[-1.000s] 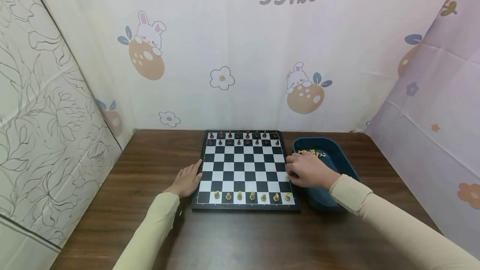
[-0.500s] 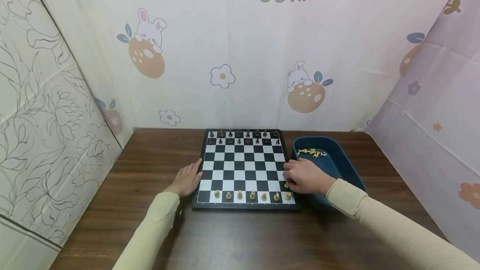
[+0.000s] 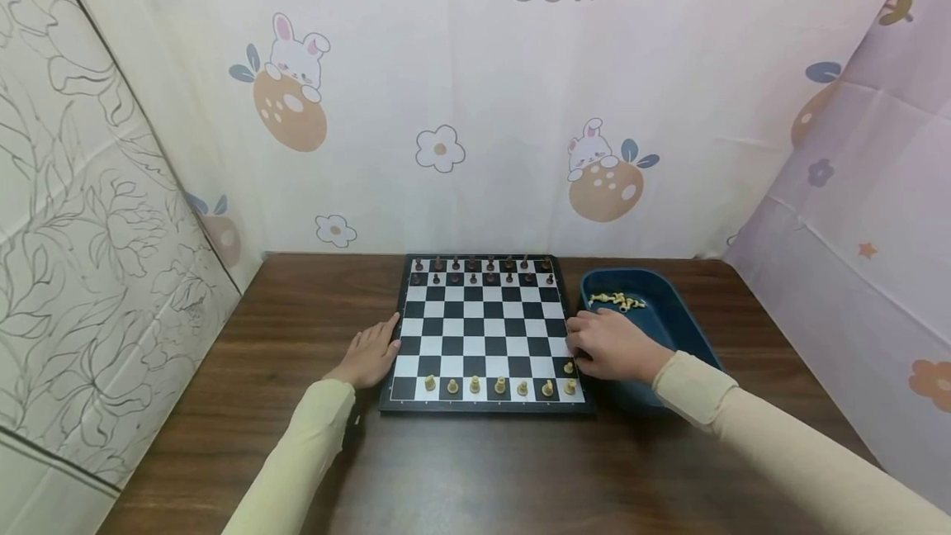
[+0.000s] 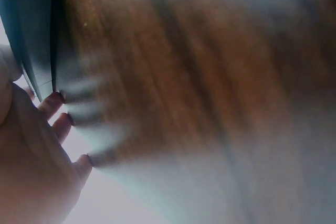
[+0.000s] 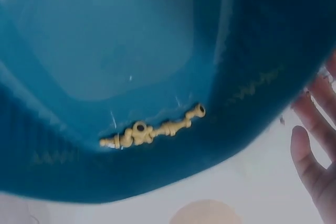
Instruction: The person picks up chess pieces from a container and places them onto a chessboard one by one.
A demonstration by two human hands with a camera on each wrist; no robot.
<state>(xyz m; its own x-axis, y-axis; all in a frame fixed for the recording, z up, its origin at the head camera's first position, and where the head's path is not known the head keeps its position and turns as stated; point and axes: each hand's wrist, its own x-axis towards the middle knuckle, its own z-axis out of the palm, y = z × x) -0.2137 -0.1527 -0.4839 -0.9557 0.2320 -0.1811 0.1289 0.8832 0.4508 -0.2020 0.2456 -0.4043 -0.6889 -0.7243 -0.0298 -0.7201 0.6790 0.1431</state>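
A black-and-white chessboard (image 3: 474,329) lies on the table. My left hand (image 3: 367,356) rests flat at its left edge, fingers extended and fingertips touching the frame; the left wrist view shows these fingers (image 4: 62,124) spread on the wood. My right hand (image 3: 612,345) hovers over the board's right edge; in the right wrist view its thumb and fingers (image 5: 315,119) are apart, holding nothing visible. Just beside it stands a cream chess pawn (image 3: 568,367) on the second row. Several cream chess pieces (image 3: 500,386) line the near row, whose leftmost square is bare.
To the board's right sits a blue plastic tray (image 3: 679,312), partly under my right forearm. Inside it, loose cream chess pieces (image 5: 142,132) are heaped at the far left. Dark red chess pieces (image 3: 473,269) fill the far two rows. A patterned curtain (image 3: 438,89) backs the table.
My right hand has set the cream pawn on the second row at the right, let it go and drawn back slightly to the right. The left hand keeps its place.
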